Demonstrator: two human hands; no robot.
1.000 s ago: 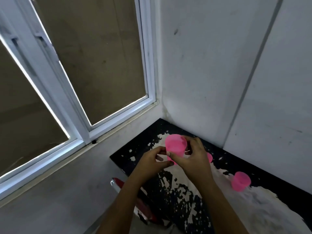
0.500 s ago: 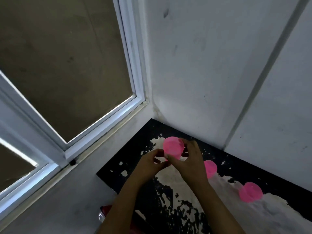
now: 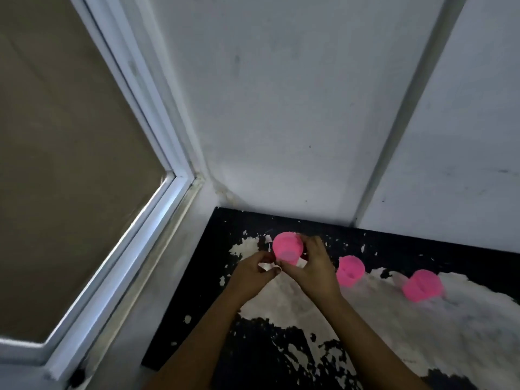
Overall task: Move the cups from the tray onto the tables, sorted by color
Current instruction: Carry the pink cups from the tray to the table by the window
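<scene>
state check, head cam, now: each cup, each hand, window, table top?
held pink cup: tilted, gripped, near the table's far corner
right hand: grips that cup
left hand: fingertips pinched at the cup's base
middle pink cup: standing, free
right pink cup: standing, free
window: closed
table: black top, paint badly worn

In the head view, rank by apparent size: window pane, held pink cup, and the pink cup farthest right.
1. Window pane, by far.
2. Held pink cup and far-right pink cup: look alike, so no ranking.
</scene>
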